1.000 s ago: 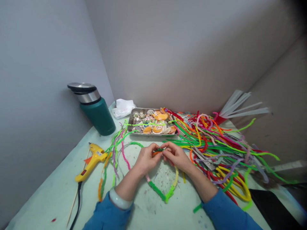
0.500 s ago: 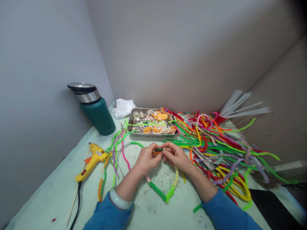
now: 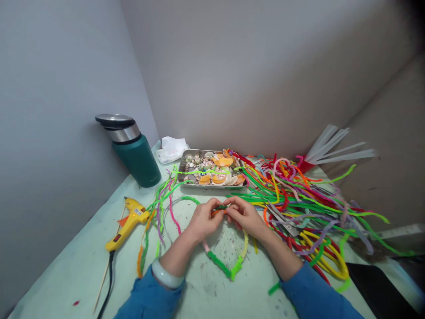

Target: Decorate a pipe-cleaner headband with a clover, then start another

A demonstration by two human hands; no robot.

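My left hand [image 3: 206,219] and my right hand [image 3: 245,215] meet at the middle of the table, fingertips almost touching. Both pinch short green and orange pipe cleaners [image 3: 219,210], partly hidden by the fingers. Below the hands hangs a loop of pipe cleaner [image 3: 219,264], its visible part coloured pink, green, bright green and pale yellow, coming to a point toward me. The upper part of that loop is covered by my hands. A thin curved pipe cleaner with a green end [image 3: 190,199] lies just left of my left hand.
A metal tray [image 3: 212,186] of shells stands behind my hands. To the right spreads a heap of pipe cleaners [image 3: 295,195] with scissors [image 3: 283,220] on it. At left are a yellow glue gun [image 3: 128,225] and a green bottle [image 3: 137,161]. White sticks [image 3: 327,144] stand at back right.
My hands stay in nearly the same place, with only slight finger movement at the pinched pipe cleaners. The whole view has shifted very slightly.
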